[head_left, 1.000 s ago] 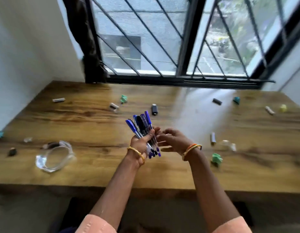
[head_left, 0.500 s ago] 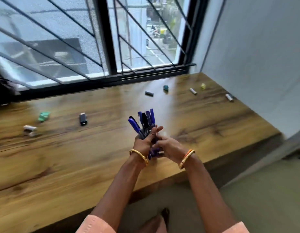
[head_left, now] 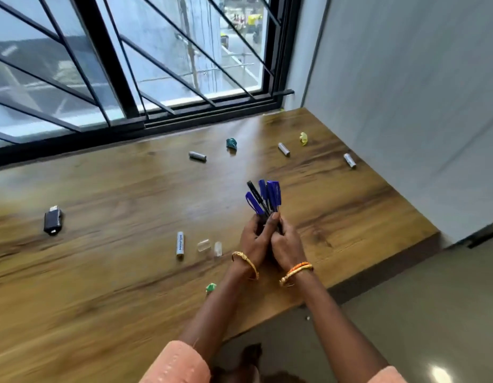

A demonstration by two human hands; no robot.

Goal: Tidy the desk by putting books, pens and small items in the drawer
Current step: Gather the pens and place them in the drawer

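Blue and black capped pens [head_left: 263,197] stand bunched upright above the wooden desk [head_left: 115,272]; your left hand [head_left: 255,239] and right hand [head_left: 287,248] both grip them, fingers curled.

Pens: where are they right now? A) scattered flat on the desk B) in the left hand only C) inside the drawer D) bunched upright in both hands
D: the pens stand as one bundle, caps up, with the left hand and the right hand both wrapped round their lower ends above the desk; no drawer is in view.
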